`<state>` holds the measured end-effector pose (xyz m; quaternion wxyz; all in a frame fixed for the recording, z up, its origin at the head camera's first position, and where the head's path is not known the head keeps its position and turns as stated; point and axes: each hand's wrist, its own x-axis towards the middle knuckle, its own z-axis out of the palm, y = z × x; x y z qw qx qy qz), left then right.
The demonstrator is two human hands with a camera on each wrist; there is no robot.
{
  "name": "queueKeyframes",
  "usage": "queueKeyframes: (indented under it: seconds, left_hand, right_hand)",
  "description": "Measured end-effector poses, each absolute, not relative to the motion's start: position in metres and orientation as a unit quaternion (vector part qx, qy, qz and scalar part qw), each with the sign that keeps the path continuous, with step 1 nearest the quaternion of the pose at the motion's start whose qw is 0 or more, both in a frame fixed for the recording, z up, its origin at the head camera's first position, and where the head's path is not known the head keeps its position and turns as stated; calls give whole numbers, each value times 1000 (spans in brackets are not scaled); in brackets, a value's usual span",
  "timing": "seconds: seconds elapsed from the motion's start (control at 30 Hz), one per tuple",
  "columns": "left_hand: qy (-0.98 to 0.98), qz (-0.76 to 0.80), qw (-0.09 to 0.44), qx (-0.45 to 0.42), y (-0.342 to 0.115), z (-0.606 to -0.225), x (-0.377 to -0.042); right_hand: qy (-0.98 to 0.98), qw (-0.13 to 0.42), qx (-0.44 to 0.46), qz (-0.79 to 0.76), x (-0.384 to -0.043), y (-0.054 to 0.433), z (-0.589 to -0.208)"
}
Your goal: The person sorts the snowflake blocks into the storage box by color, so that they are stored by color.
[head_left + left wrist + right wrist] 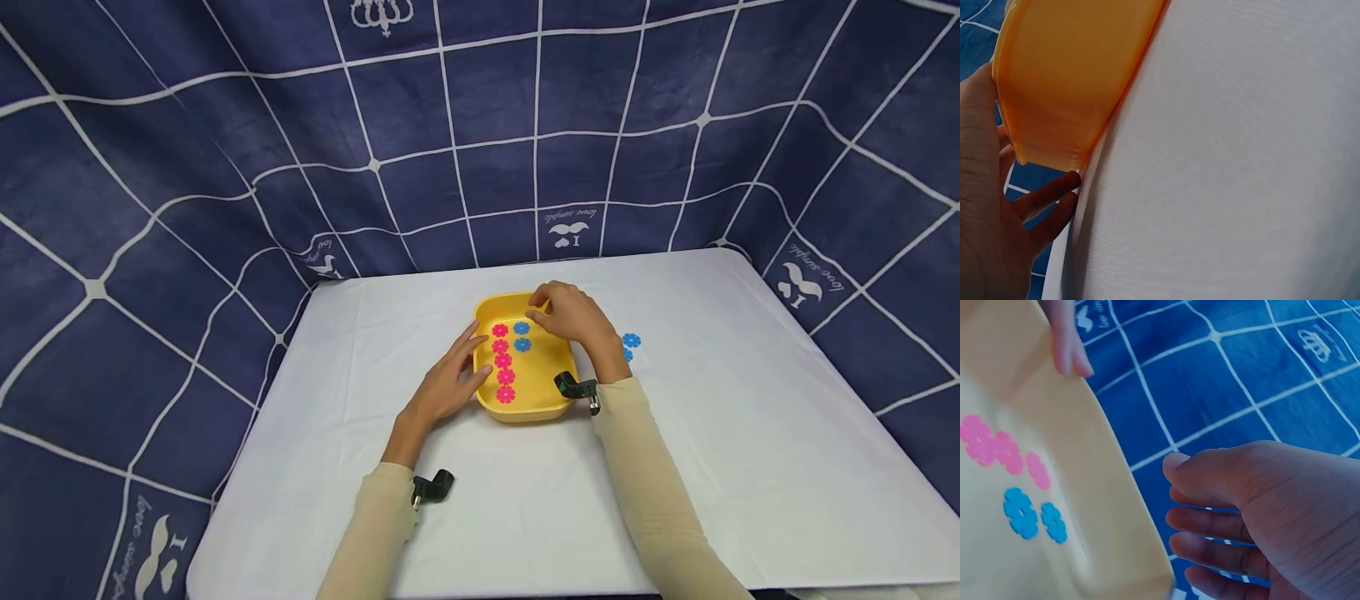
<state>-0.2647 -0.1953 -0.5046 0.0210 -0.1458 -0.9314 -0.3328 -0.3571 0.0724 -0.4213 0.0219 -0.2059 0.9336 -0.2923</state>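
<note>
Left grip [444,388] and right grip [572,317] have fingers apart; head view alone shows blue discs [632,341] outside the tray [542,371].

This looks like a little filming nook. Big blue curtains [495,104] with white lines and moustache pictures [568,227] hang on three sides of a white surface [750,400], and small black cameras [576,387] sit by both sleeves [652,475].

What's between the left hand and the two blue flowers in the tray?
A line of pink flowers in the tray, seen in the head view.
</note>
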Motion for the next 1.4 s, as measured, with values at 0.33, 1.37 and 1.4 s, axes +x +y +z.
queueKeyframes:
  seconds: [0.33,1.37,1.4]
  left_hand:
    - [-931,-331,34,-148,-195,-505,-264]
    - [-939,-308,35,-150,-193,-505,-266]
    - [-939,-309,35,-149,-192,-505,-266]
  right_hand:
    - [932,7,-180,-316,-362,101,-418]
    - [928,5,-44,-370,-354,217,-429]
    - [928,2,-43,-370,-354,220,-430]
